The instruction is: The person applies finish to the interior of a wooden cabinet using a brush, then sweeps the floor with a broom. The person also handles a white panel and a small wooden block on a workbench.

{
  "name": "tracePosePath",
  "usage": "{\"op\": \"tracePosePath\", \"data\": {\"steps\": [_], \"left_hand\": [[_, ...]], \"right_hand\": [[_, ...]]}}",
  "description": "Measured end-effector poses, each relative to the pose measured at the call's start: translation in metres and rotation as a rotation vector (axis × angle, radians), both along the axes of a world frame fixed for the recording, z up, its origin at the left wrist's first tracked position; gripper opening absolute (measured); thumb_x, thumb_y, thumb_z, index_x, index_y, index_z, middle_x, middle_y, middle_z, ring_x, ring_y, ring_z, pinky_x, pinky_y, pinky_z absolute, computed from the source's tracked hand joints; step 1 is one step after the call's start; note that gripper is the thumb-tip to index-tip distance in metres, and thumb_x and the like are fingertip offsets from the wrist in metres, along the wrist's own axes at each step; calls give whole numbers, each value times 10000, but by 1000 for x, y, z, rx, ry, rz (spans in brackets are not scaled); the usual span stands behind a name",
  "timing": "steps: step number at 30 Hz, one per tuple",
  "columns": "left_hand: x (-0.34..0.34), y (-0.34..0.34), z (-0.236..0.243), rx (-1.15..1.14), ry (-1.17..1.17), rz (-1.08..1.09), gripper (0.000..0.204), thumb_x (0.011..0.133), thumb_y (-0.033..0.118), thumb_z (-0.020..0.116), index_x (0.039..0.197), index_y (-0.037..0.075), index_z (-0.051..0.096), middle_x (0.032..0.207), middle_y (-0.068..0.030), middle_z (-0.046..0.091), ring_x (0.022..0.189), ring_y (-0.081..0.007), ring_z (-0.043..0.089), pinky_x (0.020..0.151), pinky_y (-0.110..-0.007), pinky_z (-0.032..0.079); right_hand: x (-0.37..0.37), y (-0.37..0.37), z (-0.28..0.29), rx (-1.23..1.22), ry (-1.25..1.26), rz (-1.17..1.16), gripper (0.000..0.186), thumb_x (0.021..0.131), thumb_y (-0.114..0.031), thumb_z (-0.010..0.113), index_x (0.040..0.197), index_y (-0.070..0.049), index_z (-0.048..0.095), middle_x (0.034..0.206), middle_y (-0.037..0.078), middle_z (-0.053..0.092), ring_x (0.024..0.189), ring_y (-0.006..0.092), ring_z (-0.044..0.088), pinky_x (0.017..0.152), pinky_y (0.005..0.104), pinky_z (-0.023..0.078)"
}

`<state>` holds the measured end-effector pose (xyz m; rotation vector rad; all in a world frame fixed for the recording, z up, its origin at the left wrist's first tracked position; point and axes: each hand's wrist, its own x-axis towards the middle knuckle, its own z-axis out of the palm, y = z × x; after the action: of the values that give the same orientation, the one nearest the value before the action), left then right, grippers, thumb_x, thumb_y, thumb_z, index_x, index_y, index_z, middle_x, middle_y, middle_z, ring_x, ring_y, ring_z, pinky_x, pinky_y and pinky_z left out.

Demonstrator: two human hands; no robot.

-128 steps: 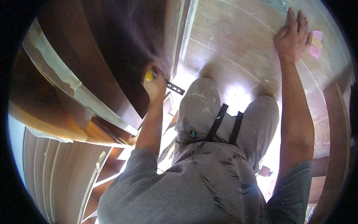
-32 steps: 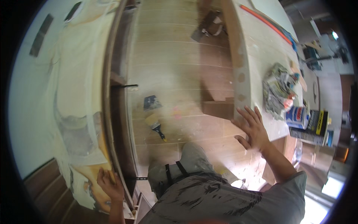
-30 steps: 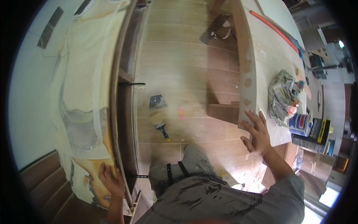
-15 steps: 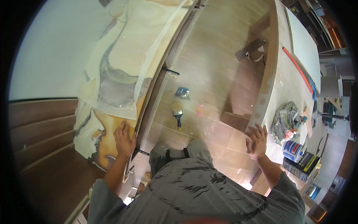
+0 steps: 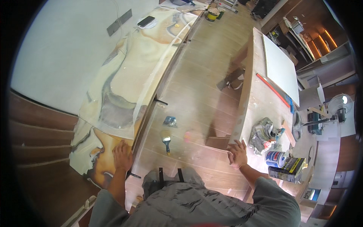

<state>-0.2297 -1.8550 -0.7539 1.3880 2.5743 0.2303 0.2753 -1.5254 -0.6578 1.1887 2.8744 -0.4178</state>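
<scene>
Head view: where are the two hands?

The left hand [image 5: 122, 156] lies on the near end of a marbled counter [image 5: 140, 77], which runs down the left side toward the far end. The right hand [image 5: 238, 154] is at the near left corner of a table [image 5: 252, 108], on the right.

Is either one gripping anything?

The left hand's fingers are slightly apart, laid on the counter and clamped on nothing that shows. The right hand's are bent and loosely apart, with nothing seen between them; whether they touch the corner, I cannot tell.

What is around them?

On the floor [image 5: 196, 83] between counter and table lie a brush [image 5: 166, 143], handle nearest, and just beyond it a scraper [image 5: 170, 121]. Right of the right hand are a crumpled sheet [image 5: 261, 133], a blue-and-white can [image 5: 275, 159] and a black tin [image 5: 281, 174]. A phone [image 5: 146, 21] rests on the counter's far part.

What could go wrong?

A swing of the right arm [image 5: 252, 175] might topple the can or tin. A careless step could land on the brush. If the counter is dusty, weight on the left hand might make it slip.
</scene>
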Motion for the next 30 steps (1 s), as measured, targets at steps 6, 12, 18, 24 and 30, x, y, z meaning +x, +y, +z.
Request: {"op": "tracePosePath", "data": {"steps": [6,12,18,24,30], "left_hand": [[-1,2,2,3,24,-38,552,973,312,613,1433,19,528,1613,-157,398,1405,-413,398,1194,-565,286],[-3,4,0,-8,43,-36,536,1001,327,598,1434,20,525,1604,-151,409,1406,-404,406,1190,-559,304],[-4,-2,-7,3,66,-53,531,992,331,630,1440,65,527,1603,-124,414,1377,-379,432,1162,-549,334],[-3,-1,-4,10,86,-46,524,995,321,626,1453,91,515,1606,-103,411,1376,-366,429,1167,-531,331],[-3,-1,-6,-47,60,-24,540,1002,314,605,1478,86,490,1629,-104,375,1384,-385,410,1195,-524,310]], "right_hand": [[0,-2,3,-19,-16,2,267,884,-254,619,1099,-169,753,1307,59,653,1451,354,403,1275,584,122],[-8,1,8,8,-96,9,224,932,-232,624,1099,-167,758,1319,64,644,1440,353,421,1263,616,170],[-11,3,6,8,-125,29,246,917,-211,609,1101,-167,765,1317,64,638,1446,347,408,1264,601,169],[-13,1,6,17,-146,46,261,926,-224,571,1087,-164,768,1303,63,636,1450,346,404,1271,587,140],[-12,1,4,30,-136,60,268,899,-205,581,1095,-162,758,1299,66,632,1449,349,403,1267,595,148]]}}
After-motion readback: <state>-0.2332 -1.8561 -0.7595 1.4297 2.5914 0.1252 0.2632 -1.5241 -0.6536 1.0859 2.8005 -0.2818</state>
